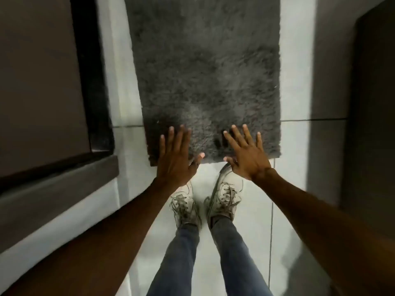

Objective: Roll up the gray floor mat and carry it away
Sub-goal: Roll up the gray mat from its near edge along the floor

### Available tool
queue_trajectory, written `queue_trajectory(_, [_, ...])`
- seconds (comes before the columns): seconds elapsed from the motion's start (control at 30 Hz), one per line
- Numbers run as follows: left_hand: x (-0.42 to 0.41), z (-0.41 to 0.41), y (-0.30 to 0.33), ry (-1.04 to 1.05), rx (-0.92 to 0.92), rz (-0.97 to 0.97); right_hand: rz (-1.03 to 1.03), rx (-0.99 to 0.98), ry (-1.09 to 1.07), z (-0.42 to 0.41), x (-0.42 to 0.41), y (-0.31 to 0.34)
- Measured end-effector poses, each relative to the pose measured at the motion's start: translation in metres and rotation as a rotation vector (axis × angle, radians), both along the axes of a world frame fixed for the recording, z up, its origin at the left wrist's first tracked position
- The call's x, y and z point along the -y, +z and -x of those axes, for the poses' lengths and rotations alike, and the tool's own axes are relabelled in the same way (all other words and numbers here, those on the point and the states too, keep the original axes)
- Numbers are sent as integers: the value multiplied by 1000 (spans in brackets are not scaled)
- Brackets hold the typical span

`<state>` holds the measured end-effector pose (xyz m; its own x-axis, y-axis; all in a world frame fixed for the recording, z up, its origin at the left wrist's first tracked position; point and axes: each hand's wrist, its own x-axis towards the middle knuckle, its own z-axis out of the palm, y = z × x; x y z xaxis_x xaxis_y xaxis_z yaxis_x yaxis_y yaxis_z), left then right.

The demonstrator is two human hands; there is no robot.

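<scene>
A gray shaggy floor mat (205, 67) lies flat on the white tiled floor, stretching from the top of the view down to its near edge just ahead of my feet. My left hand (176, 155) hangs over the mat's near left corner, fingers spread, holding nothing. Over the near edge to the right is my right hand (245, 153), also spread and empty. Whether either palm touches the pile I cannot tell.
My two feet in white laced sneakers (223, 198) stand on the tiles (290, 146) just short of the mat. A dark panel with a black frame and gray ledge (59, 184) runs along the left. A dark door or wall (372, 103) is on the right.
</scene>
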<state>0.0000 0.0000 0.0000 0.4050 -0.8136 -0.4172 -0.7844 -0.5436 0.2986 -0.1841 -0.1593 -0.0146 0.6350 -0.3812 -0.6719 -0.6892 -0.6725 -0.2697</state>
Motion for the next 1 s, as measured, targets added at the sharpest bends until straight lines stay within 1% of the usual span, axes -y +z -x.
queue_trajectory(0.13, [-24, 10, -101, -262, -11, -111, -3, -94, 74, 1, -36, -86])
queue_trajectory(0.23, [-33, 15, -149, -400, 95, -158, 120, -110, 113, 2, -60, -119])
queue_trajectory(0.3, [-31, 18, -153, -445, 170, -185, 165, -105, 142, 1, -62, -120])
queue_trajectory(0.4, [-25, 27, -138, -435, 266, -193, 153, -155, 207, -1, -57, -110])
queue_trajectory(0.43, [-19, 26, -129, -419, 244, -220, 151, -172, 223, -3, -52, -103])
queue_trajectory(0.53, [4, 9, -104, -384, 36, -324, 41, -186, 194, -10, -33, -83])
queue_trajectory(0.57, [10, -1, -98, -385, -22, -325, -3, -183, 175, -13, -24, -77])
queue_trajectory(0.63, [24, -24, -83, -375, -145, -261, -65, -153, 133, -25, -3, -62])
queue_trajectory(0.67, [31, -35, -79, -375, -156, -208, -56, -118, 105, -30, 9, -56])
queue_trajectory(0.7, [36, -43, -77, -386, -111, -166, -12, -73, 83, -33, 19, -53])
queue_trajectory(0.73, [39, -49, -77, -388, -21, -132, 68, -20, 70, -35, 27, -51])
queue_trajectory(0.8, [39, -53, -78, -345, 158, -47, 252, 86, 66, -34, 37, -52])
queue_trajectory(0.83, [38, -52, -80, -328, 203, -14, 306, 124, 77, -32, 39, -54])
queue_trajectory(0.93, [29, -40, -92, -335, 210, -2, 335, 164, 150, -23, 33, -63])
queue_trajectory(1.0, [22, -29, -97, -289, 181, -55, 331, 195, 166, -13, 29, -67])
